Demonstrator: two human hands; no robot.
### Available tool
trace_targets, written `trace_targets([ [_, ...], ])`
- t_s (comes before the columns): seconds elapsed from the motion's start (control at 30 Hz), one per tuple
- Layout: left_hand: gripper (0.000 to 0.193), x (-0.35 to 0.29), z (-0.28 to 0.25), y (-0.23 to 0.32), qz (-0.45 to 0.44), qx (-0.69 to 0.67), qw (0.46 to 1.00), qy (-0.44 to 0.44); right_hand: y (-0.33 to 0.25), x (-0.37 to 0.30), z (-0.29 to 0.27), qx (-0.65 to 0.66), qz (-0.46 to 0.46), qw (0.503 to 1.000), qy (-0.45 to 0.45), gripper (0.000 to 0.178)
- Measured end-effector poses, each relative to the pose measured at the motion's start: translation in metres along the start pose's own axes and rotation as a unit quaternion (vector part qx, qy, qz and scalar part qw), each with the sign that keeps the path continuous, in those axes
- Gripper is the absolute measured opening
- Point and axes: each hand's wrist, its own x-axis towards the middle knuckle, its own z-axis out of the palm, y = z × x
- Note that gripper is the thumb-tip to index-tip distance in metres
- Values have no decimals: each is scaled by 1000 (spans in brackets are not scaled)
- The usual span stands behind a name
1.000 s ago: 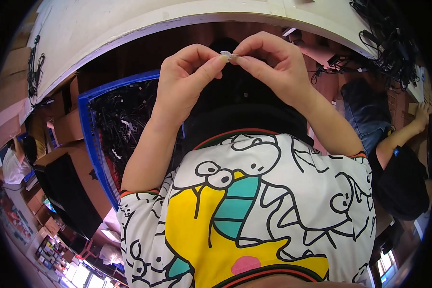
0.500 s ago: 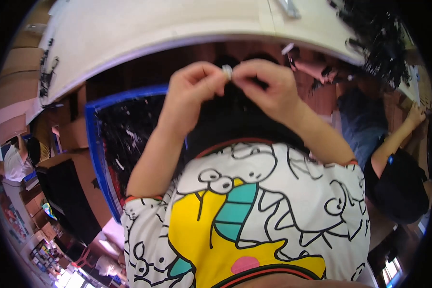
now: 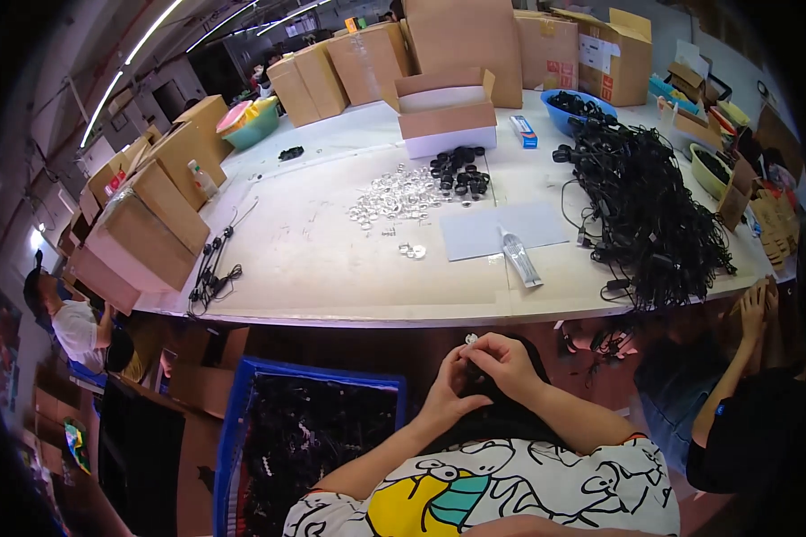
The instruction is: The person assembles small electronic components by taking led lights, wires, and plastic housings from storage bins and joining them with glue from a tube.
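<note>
My two hands meet in front of my shirt, just off the table's near edge. A small whitish piece (image 3: 471,339) sticks up at their fingertips, and its exact kind is too small to make out. My right hand (image 3: 508,365) pinches it from the right with closed fingers. From the left, my left hand (image 3: 450,391) has its fingers closed at the same piece, its thumb set lower. Past the edge lies a tube (image 3: 520,259) partly on a pale sheet (image 3: 466,234). Farther off are a pile of small clear parts (image 3: 390,197) and several black rings (image 3: 461,174).
The white table (image 3: 313,259) carries a large heap of black cables (image 3: 649,215) at right and a few cables (image 3: 213,273) at left. Cardboard boxes (image 3: 367,63) line its back. A blue-rimmed crate (image 3: 242,394) stands at my left. A co-worker's arm (image 3: 734,362) shows at right.
The view has tilted up, so the tabletop now shows and my hands appear lower. My hands have drawn closer together, still at the small whitish piece.
</note>
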Motion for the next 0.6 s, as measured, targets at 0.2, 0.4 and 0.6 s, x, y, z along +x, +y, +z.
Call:
trace_targets([
  [0.2,56,16,7,27,55,-47,997,-30,-34,1,-6,-48,-189,980,33,5],
  [0.4,37,24,15,59,45,-113,989,-85,-48,5,-21,-59,-297,953,-7,13],
  [0.6,44,23,15,70,68,-56,990,-110,-61,10,-19,-130,-350,927,-26,17],
])
